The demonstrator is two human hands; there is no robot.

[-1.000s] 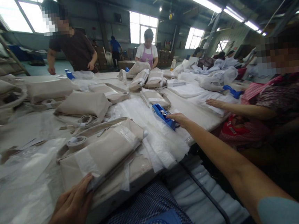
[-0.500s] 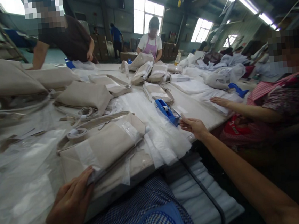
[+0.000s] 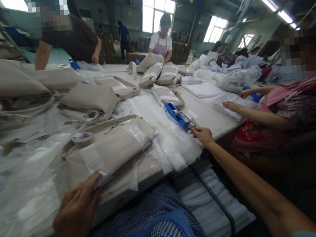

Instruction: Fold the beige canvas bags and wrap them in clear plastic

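A beige bag [image 3: 116, 146] lies before me with its strap rolled up and white wrapping strips round its body. My left hand [image 3: 78, 203] holds the bag's near left corner, fingers together on top; the thumb is mostly hidden. My right hand [image 3: 203, 135] pinches at the cutter end of a blue tape dispenser [image 3: 175, 115], fingertips closed on what looks like the clear tape's end, barely visible. Beneath the dispenser, clear plastic bags [image 3: 174, 146] spread over the table edge.
More beige bags [image 3: 90, 98] lie across the table, some wrapped. Loose plastic sheeting [image 3: 34, 195] covers the near left. A co-worker's hands [image 3: 233, 106] are at the right, by white sheets and another blue dispenser [image 3: 255, 97]. Other people stand across the table.
My right hand has shifted slightly left, close against the dispenser's end. The co-worker's other hand has come into sight at the farther blue dispenser. My left hand stays on the bag.
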